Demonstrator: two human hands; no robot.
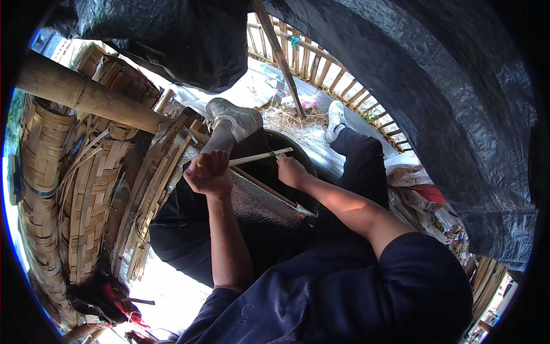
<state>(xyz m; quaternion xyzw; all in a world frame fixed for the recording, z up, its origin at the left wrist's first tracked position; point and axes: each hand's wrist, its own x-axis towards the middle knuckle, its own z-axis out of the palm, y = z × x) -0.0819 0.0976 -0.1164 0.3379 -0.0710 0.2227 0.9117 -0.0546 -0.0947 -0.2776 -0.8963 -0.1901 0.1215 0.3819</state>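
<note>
Bamboo strip held across the lap, both hands on it

Bamboo strip (259, 156) is a thin pale sliver stretched between the two hands, right above the knees. Left hand (209, 171) is a tight fist, fingers (201, 166) curled shut around the near end. Right hand (292, 171) grips the other end; its fingers look closed on the strip and on something with a green bit, maybe a small blade, too small to tell for sure.

Under the hands there's a dark cloth (260, 206) draped over the lap and a second bamboo stick (263, 186) lying across it. Past that, a round black tub (298, 152), then the feet in grey shoes (232, 117).

Off to the left, stacked woven bamboo baskets (69, 189) and a pile of loose splints (150, 189). Furthest out, a bamboo fence (321, 66) and black tarp (447, 86) overhead.

My guess on risk: if that is a blade, a slip along the grain could run it toward the left fist. Strip's thin too, so uneven pull might snap or splinter it
</note>
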